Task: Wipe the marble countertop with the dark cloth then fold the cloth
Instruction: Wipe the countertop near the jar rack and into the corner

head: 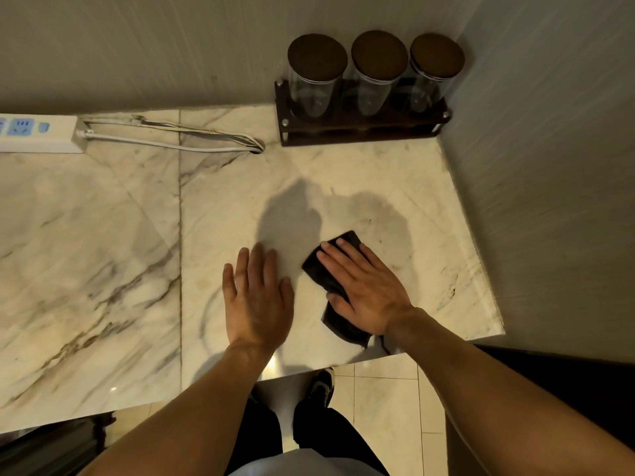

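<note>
The white marble countertop (103,242) with grey veins fills most of the view. A dark cloth (318,267) lies bunched on it near the front edge, right of centre. My right hand (364,286) presses flat on top of the cloth, fingers spread, covering its middle. Parts of the cloth stick out past my fingertips and below my palm. My left hand (256,297) rests flat and open on the bare marble just left of the cloth, not touching it.
A dark rack (360,132) with three lidded glass jars (316,77) stands at the back right by the wall. A white power strip (37,134) and its cables (192,139) lie at the back left. The counter ends at the right wall; tiled floor lies below the front edge.
</note>
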Demonstrator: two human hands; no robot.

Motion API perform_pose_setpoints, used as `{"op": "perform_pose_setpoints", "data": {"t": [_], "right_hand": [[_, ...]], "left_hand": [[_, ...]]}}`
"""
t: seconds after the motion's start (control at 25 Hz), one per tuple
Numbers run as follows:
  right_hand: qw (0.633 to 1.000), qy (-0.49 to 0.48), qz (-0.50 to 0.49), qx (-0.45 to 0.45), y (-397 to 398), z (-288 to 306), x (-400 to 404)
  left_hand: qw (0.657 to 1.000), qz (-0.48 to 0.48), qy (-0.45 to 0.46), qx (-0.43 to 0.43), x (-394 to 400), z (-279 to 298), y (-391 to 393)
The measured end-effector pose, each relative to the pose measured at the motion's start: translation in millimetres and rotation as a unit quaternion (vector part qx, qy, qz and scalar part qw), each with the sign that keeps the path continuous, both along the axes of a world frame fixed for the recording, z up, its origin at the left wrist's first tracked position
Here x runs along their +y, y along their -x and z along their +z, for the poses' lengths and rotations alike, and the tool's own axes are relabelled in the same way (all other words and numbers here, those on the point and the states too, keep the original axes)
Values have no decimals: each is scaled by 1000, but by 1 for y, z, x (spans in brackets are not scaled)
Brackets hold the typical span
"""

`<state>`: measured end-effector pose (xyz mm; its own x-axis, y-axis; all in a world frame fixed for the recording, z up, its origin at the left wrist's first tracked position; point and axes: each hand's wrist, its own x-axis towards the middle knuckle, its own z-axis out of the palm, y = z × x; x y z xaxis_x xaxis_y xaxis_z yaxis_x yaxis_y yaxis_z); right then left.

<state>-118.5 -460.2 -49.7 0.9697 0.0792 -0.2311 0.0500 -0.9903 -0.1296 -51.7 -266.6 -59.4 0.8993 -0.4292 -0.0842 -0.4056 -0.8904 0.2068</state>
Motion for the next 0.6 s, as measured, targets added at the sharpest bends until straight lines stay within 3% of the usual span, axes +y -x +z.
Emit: {"op": "perform_pose_setpoints", "data": {"t": [0.32,0.6], "right_hand": [[999,1,-33,-30,-55,-3,-23],[994,0,-101,-50,-100,-11,-41]], "left_hand": [[999,4,39,-17,0,2,0],[1000,6,-15,8,-3,4,-3]]}}
